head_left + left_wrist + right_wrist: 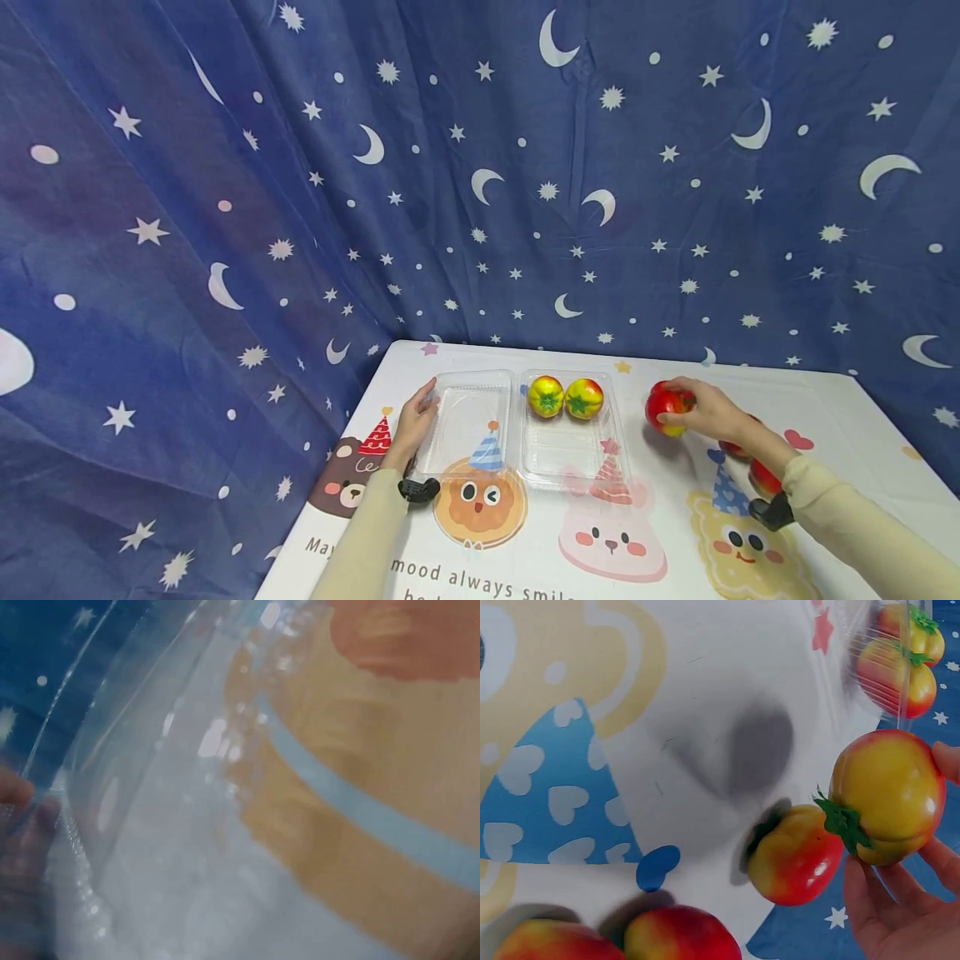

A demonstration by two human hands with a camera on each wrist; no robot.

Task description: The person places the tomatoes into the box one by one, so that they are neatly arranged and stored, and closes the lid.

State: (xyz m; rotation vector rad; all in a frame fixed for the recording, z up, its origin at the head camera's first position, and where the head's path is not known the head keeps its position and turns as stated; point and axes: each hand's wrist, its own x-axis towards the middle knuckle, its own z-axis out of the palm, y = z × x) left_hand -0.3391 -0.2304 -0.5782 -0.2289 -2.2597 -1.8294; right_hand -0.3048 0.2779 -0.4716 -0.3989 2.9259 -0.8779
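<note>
A clear plastic clamshell box lies spread flat, its left half beside its right half. Two red-and-yellow fruits with green leafy tops, one at the left and one at the right, sit in the far end of the right half. My left hand pinches the left half's outer rim; in the left wrist view its fingertips are at the plastic edge. Right of the box, my right hand holds another such fruit above the table, fingers curled round it, leafy top showing.
More fruits lie on the table under and beside my right forearm, among them one near the held fruit and another farther down. A printed white cloth covers the table. A blue curtain hangs behind and at the left.
</note>
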